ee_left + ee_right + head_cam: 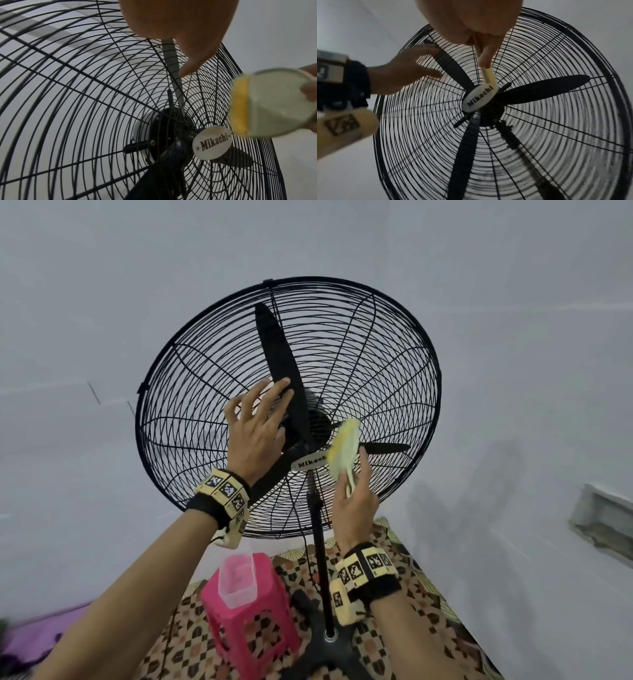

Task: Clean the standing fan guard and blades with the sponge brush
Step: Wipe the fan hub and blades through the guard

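Standing fan guard (359, 344): wire, black, blades (277, 354) behind.
Left hand (255, 426): fingers spread, flat against guard left of hub.
Right hand (354, 508): pinching sponge brush (344, 448) handle; head at hub badge (306, 464).
Progress: judged mid-cleaning; dirt on the lower wires, blades still caged and unreached.

Container (237, 580) on stool (248, 621), left of fan pole (320, 563), below guard (191, 392).

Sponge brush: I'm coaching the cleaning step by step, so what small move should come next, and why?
Probably press the sponge brush onto the guard wires beside the Mikachi badge and wipe outward. The right hand holds it at the hub, and the left hand rests spread on the guard, steadying it.
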A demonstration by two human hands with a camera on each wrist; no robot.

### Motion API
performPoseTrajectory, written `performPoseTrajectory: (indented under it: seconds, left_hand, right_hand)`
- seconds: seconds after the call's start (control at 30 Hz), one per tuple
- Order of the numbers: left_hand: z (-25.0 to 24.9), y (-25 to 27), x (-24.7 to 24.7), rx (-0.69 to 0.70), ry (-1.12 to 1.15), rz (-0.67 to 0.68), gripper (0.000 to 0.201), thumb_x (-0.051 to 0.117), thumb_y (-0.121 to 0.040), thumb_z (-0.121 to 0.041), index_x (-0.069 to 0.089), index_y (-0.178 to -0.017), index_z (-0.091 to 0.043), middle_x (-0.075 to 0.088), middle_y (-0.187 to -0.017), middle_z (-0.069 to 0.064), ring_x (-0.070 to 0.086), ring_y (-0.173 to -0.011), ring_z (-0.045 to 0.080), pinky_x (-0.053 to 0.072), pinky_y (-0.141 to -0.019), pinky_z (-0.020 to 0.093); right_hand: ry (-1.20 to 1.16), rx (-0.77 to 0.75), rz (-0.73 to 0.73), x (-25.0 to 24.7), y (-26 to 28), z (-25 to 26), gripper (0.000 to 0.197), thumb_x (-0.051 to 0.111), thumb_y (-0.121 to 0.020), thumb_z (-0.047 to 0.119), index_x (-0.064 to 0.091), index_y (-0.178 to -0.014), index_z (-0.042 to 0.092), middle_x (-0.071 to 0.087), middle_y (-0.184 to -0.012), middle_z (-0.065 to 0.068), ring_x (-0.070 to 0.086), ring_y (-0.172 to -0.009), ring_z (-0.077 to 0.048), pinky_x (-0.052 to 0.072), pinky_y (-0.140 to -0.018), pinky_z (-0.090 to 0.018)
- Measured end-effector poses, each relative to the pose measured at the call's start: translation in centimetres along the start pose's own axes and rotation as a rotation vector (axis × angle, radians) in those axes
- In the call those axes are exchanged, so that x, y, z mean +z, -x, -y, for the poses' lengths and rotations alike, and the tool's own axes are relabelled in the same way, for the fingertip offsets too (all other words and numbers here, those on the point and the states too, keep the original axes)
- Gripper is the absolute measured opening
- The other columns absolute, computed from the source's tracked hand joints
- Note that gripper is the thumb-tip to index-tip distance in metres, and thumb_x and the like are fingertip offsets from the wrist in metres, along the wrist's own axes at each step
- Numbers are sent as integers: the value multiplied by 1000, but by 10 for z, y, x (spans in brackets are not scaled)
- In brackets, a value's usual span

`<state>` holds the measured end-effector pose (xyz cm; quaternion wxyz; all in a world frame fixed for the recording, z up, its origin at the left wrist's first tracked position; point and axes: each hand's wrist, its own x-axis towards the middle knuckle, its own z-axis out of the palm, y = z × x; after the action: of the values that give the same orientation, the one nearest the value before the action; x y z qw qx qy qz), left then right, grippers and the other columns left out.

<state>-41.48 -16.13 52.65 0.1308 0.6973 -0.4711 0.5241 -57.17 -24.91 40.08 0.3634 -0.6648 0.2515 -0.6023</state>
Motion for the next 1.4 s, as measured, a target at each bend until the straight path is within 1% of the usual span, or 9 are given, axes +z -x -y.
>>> performPoseTrajectory:
  seconds: [0.13, 0.23, 0.4, 0.57, 0.73, 0.93, 1.07, 1.27, 1.4]
  left_hand:
    - [-8, -2, -3, 6, 69, -25, 67, 58, -81, -9, 54, -147, -18, 31, -168, -8, 30, -151, 24, 25, -113, 52]
    - [-4, -6, -7, -8, 137, 16, 79, 54, -70, -5, 54, -147, -19, 32, -167, -8, 30, -151, 24, 26, -112, 51]
    - [5, 0, -11, 21, 161, 61, 87, 46, -67, -5, 46, -153, -23, 22, -170, -16, 26, -154, 18, 24, -109, 43]
    - [1, -5, -15, 8, 216, 95, 78, 39, -70, -15, 54, -146, -21, 31, -168, -11, 30, -152, 23, 29, -106, 49]
    - [3, 1, -18, 15, 243, 114, 82, 34, -70, -17, 51, -150, -25, 26, -170, -13, 27, -154, 20, 26, -108, 47]
    - [-1, -7, -18, -43, 261, 140, 85, 36, -69, -20, 47, -153, -24, 31, -168, -12, 29, -152, 20, 26, -106, 45]
    - [6, -2, -19, -52, 250, 144, 87, 33, -69, -15, 43, -154, -30, 25, -168, -22, 28, -152, 14, 26, -103, 40]
    - [3, -8, -15, -86, 286, 105, 76, 56, -85, -9, 41, -157, -30, 35, -165, -18, 33, -148, 15, 27, -101, 40]
    - [7, -6, -17, -134, 331, 94, 84, 75, -84, -9, 41, -156, -35, 36, -161, -24, 33, -144, 9, 20, -99, 31]
  right_hand:
    - [63, -12, 33, 28, 4, 26, 49, 56, -105, 19, 45, -152, 14, 73, -86, -8, 71, -67, -16, 63, -63, -33]
    - [89, -175, 176, 37, 17, 37, 41, 54, -105, 20, 52, -146, 14, 70, -77, -11, 59, -59, -15, 56, -55, -29]
    - [17, 11, -87, 34, 7, 43, 45, 55, -104, 15, 49, -148, 6, 77, -95, -14, 74, -75, -20, 63, -65, -32]
    - [36, -69, 166, 36, 12, 52, 43, 57, -104, 18, 53, -146, 13, 76, -92, -16, 74, -74, -25, 63, -65, -39]
    - [-33, 106, -113, 32, 6, 52, 44, 53, -105, 16, 50, -149, 9, 76, -104, -15, 75, -85, -24, 64, -72, -41]
    - [26, -72, 219, 26, -1, 56, 40, 54, -106, 20, 55, -145, 13, 74, -89, -10, 70, -69, -15, 63, -60, -34]
    - [7, 37, -116, 20, -13, 60, 38, 52, -106, 17, 56, -142, 8, 76, -99, -13, 69, -77, -12, 63, -65, -30]
    - [-18, -72, 185, 26, -16, 72, 40, 51, -107, 22, 53, -147, 13, 73, -99, -14, 71, -75, -14, 62, -64, -31]
    - [7, 26, -82, 19, -23, 70, 37, 51, -107, 19, 57, -141, 8, 75, -96, -13, 65, -68, -7, 52, -55, -9]
